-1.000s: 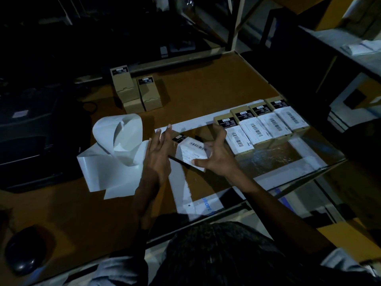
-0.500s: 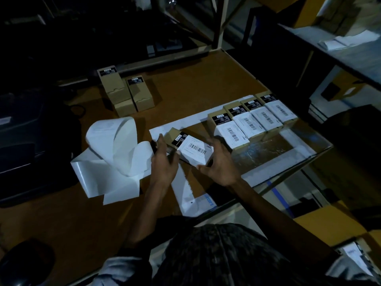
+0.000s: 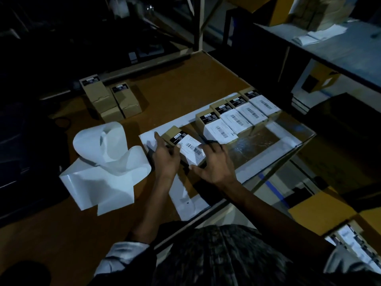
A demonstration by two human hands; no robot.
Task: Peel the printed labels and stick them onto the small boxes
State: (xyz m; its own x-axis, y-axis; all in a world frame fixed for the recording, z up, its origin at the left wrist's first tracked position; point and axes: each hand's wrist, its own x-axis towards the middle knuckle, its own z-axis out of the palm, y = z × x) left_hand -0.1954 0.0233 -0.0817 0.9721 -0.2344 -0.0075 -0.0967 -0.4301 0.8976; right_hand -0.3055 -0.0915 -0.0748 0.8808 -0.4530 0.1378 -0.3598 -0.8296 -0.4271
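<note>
You have a small brown cardboard box (image 3: 186,146) between your two hands, near the middle of the brown wooden table (image 3: 185,85). A white printed label with a barcode (image 3: 192,150) lies stuck on top of the box, next to a black sticker (image 3: 179,137) at its far end. Your left hand (image 3: 167,159) holds the left side of the box, with the pointing finger stretched out along it and the other fingers curled against it. Your right hand (image 3: 216,164) holds the right side, with the fingers laid along the far edge and the thumb at the near corner. The box sits over a white paper strip (image 3: 148,139) that lies flat on the table. Just to the right stands a row of four brown boxes with white labels (image 3: 237,118), side by side and touching. To the left lies a loose curl of white label backing paper (image 3: 105,162), all folded over itself. At the far side of the table are more brown boxes with only black stickers (image 3: 111,100), packed close together. The room is dark, so small print on the labels cannot be read.
</note>
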